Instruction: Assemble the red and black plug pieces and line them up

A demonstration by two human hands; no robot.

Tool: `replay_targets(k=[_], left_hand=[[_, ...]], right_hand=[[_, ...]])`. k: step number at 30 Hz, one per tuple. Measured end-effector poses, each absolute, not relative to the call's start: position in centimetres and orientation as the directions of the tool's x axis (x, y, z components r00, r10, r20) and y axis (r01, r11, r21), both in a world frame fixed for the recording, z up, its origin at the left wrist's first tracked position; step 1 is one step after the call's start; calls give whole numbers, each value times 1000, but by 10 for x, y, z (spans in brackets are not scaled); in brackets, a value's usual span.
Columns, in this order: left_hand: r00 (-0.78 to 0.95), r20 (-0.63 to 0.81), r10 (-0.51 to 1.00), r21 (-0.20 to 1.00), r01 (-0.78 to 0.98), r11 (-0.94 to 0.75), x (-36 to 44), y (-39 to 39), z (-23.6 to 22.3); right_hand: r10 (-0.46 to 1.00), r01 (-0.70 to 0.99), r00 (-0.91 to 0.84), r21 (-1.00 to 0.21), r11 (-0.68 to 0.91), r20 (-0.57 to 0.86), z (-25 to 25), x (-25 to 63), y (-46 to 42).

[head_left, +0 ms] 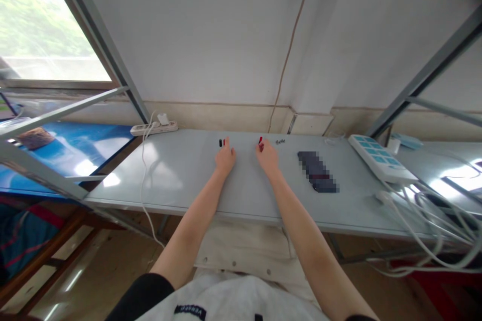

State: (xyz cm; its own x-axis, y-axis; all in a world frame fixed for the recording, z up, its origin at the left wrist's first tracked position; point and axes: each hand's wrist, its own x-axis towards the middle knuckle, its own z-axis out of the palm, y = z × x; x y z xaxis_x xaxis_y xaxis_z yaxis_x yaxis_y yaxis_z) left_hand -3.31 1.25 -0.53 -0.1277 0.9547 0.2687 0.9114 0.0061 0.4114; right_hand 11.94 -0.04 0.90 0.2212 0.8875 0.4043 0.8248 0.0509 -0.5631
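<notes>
On the grey tabletop (pixel 196 170), my left hand (pixel 225 159) rests with its index finger stretched forward and its thumb apart. Beside that fingertip stands a small red piece (pixel 224 142); whether the finger touches it I cannot tell. Just left of it is a small black cylinder (pixel 220 143). My right hand (pixel 268 156) is closed, its fingers pinching a small red-and-black object (pixel 260 140) whose kind is too small to make out. To the right of those fingers lies a little heap of dark, thin bits (pixel 280 141), possibly metal.
A dark, pixelated flat object (pixel 318 172) lies right of my right arm. White power strips stand at the left (pixel 165 127) and right (pixel 380 159), with loose cables (pixel 433 230) at the right. Metal frame posts (pixel 131 85) rise at both sides; a wall borders the back.
</notes>
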Motion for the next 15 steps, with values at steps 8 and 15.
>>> replay_targets(k=[8, 15], left_hand=[[-182, 236, 955, 424, 903, 67, -41, 17, -8], [-175, 342, 923, 784, 595, -178, -42, 30, -17]], right_hand=[[844, 773, -59, -511, 377, 534, -20, 113, -2], [868, 768, -86, -522, 370, 489, -25, 111, -6]])
